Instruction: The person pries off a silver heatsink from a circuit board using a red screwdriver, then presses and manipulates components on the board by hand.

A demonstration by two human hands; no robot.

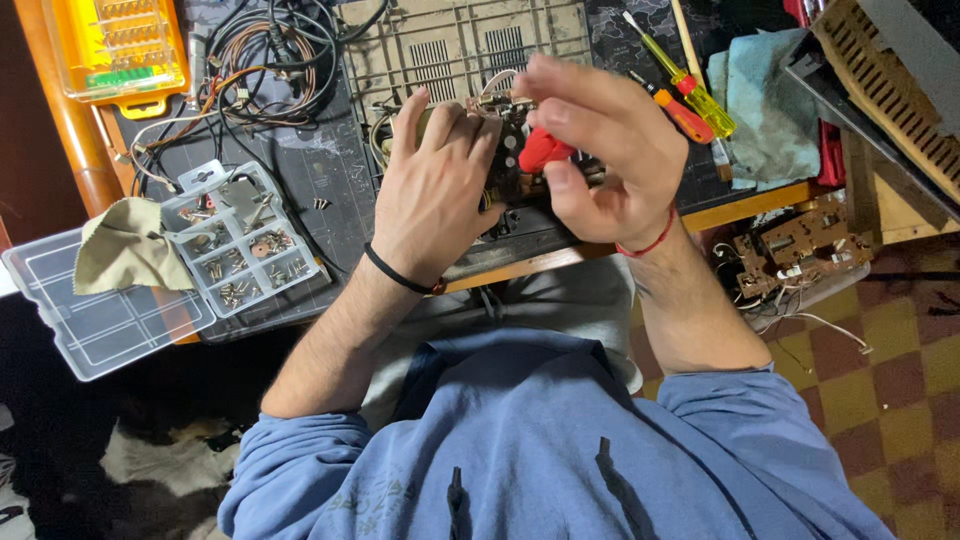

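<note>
Wood and dark mat make up the desk (330, 165) that I look down on, and it is full of small things. My landmark is the little electronic part (505, 165), a dark board with wires, which sits near the front edge of the desk, in the middle.

I see my left hand (435, 195) lying on the left side of the part. Its grip is wrapped around the part, with the fingers curled over the top. A black band sits on that wrist.

My right hand (605, 150) is on the right side of the part. Its grip is pinching the red handle of a screwdriver (543, 150), which points into the part. A red string sits on that wrist.

Left of the part lies a clear box of screws (240, 240) with its lid open. A tan cloth (125, 245) rests on that lid. Far left and behind the part is a yellow tool case (115, 45). Behind the part, a bunch of wires (265, 55) curls on the mat. Right of the part and a bit behind it lie two more screwdrivers (690, 95), beside a blue cloth (770, 105). Right of the part and lower, off the desk, sits another brown board (800, 245).
</note>
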